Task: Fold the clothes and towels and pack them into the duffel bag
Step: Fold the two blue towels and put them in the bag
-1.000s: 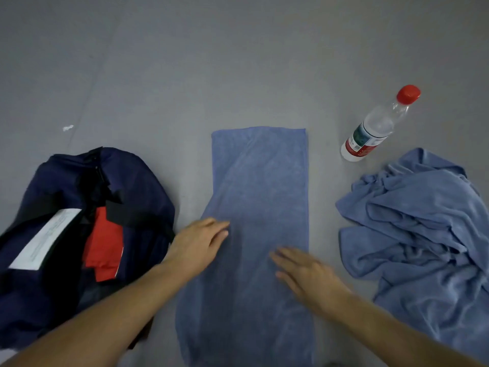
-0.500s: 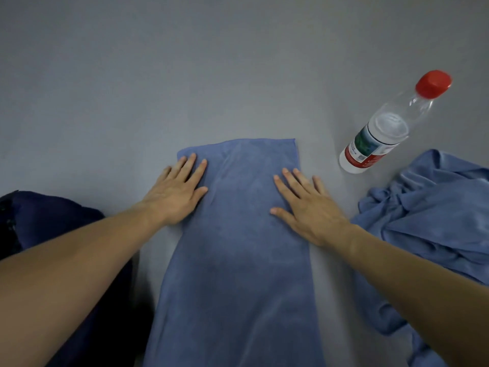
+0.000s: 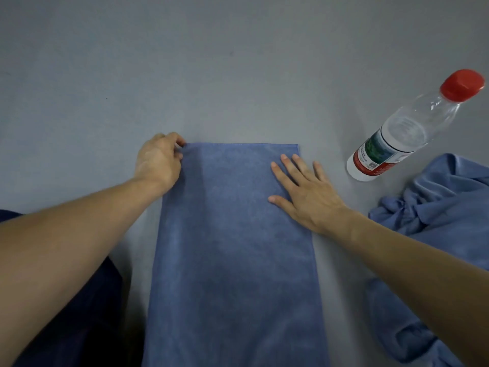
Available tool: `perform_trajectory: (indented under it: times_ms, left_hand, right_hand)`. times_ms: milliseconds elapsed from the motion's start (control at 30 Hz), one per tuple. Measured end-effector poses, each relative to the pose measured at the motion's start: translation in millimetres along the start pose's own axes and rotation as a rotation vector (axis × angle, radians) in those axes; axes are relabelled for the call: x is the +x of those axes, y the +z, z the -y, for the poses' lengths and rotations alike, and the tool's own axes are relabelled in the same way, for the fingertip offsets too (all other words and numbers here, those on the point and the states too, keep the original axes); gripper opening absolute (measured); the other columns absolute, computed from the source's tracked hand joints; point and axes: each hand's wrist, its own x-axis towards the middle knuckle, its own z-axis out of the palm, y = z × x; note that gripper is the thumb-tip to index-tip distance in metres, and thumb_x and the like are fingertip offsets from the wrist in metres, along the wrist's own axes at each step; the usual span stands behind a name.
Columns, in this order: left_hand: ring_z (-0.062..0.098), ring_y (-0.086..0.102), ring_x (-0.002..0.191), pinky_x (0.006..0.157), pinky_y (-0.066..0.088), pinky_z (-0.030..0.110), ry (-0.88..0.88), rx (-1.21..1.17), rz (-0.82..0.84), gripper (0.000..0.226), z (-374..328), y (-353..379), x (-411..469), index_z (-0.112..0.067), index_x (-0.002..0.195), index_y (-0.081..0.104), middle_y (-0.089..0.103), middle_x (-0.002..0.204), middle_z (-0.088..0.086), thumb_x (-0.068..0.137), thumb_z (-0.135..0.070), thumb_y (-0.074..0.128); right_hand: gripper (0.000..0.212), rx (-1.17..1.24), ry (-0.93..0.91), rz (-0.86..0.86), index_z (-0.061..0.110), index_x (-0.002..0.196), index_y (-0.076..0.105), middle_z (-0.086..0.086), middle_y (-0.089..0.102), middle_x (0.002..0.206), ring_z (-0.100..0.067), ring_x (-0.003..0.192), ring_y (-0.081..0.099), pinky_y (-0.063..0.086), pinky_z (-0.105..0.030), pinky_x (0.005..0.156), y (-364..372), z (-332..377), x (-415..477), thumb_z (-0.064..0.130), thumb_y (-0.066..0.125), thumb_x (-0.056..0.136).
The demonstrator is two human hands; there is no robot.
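The blue towel (image 3: pixel 232 247) lies flat on the grey floor (image 3: pixel 238 75). Left hand (image 3: pixel 158 162) curls at its far-left corner, apparently pinching it. Right hand (image 3: pixel 304 192) presses flat, fingers (image 3: pixel 299 165) straight, near the far-right corner.

An indoor spot of no clear kind. A plain, dull grey surface (image 3: pixel 185 62) spreads on every side of the flat towel (image 3: pixel 232 247); whether it is a floor or a desk cannot be told. Everyday goods hint at a home or a packing spot: a water bottle (image 3: pixel 397 139) right of the towel, a crumpled cloth (image 3: pixel 436 207) lower right, a dark bag (image 3: pixel 87 313) to its left.
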Motion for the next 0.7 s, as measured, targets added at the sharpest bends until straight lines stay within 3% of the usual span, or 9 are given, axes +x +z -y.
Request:
perform_trajectory:
  times_ms: [67,200,267,400,500,567,633,700]
  left_hand:
    - [0.037,0.054,0.112,0.095,0.043,0.042,0.047,0.058,-0.023,0.028,5,-4,7,-0.017,0.121,0.066,0.057,0.118,0.014,0.093,-0.013,0.061]
    - [0.037,0.046,0.127,0.109,0.038,0.045,0.135,0.129,0.166,0.051,5,-2,10,-0.024,0.144,0.050,0.048,0.143,0.009,0.095,-0.031,0.062]
    - [0.035,0.045,0.126,0.107,0.038,0.044,0.169,0.143,0.152,0.043,4,2,9,-0.027,0.142,0.053,0.049,0.141,0.006,0.099,-0.029,0.057]
    - [0.034,0.050,0.114,0.096,0.043,0.043,0.081,0.078,0.074,0.024,5,0,13,-0.022,0.120,0.063,0.056,0.119,0.008,0.096,-0.025,0.062]
    - [0.035,0.052,0.107,0.090,0.042,0.042,0.065,0.066,0.078,0.018,5,-4,16,-0.018,0.107,0.065,0.057,0.109,0.010,0.092,-0.028,0.068]
    - [0.036,0.054,0.105,0.085,0.042,0.040,0.066,0.040,0.058,0.017,4,-11,15,-0.017,0.105,0.065,0.060,0.105,0.010,0.092,-0.028,0.068]
    - [0.035,0.057,0.101,0.078,0.041,0.037,0.087,0.019,0.028,0.014,3,-20,12,-0.016,0.105,0.065,0.066,0.100,0.010,0.095,-0.025,0.064]
    - [0.034,0.060,0.100,0.075,0.041,0.035,0.121,0.007,0.008,0.013,3,-30,7,-0.017,0.106,0.067,0.071,0.098,0.010,0.097,-0.022,0.058]
  right_hand:
    - [0.088,0.023,-0.004,-0.012,0.030,0.159,-0.004,0.003,-0.004,0.168,-0.019,0.155,-0.006,0.001,-0.051,0.124,-4,-2,3,0.074,-0.006,0.083]
    - [0.080,0.071,0.045,-0.033,0.035,0.158,-0.007,0.003,-0.005,0.168,-0.019,0.154,-0.006,0.001,-0.050,0.124,-10,-13,20,0.069,-0.007,0.086]
    - [0.074,0.069,0.066,-0.005,0.036,0.158,-0.009,0.003,-0.009,0.168,-0.020,0.154,-0.009,-0.001,-0.050,0.124,-10,-17,28,0.067,-0.007,0.090]
    - [0.061,0.096,0.096,0.018,0.042,0.158,-0.001,-0.002,-0.007,0.168,-0.024,0.154,-0.007,-0.003,-0.048,0.124,-13,-21,39,0.058,0.005,0.100]
    - [0.050,0.155,0.077,-0.108,0.036,0.152,0.036,-0.007,0.029,0.161,-0.034,0.147,0.025,0.021,-0.049,0.120,-19,-29,46,0.047,0.022,0.106]
    - [0.036,0.243,0.089,-0.272,0.028,0.136,0.059,-0.008,0.054,0.137,-0.036,0.124,0.048,0.039,-0.048,0.106,-22,-33,49,0.032,0.044,0.103]
    - [0.035,0.326,0.160,-0.293,0.024,0.130,0.062,-0.009,0.060,0.121,-0.035,0.111,0.052,0.044,-0.045,0.098,-28,-30,54,0.017,0.053,0.098]
    - [0.041,0.409,0.247,-0.211,0.021,0.135,0.054,-0.012,0.062,0.118,-0.035,0.112,0.053,0.045,-0.043,0.096,-38,-24,63,0.011,0.052,0.094]
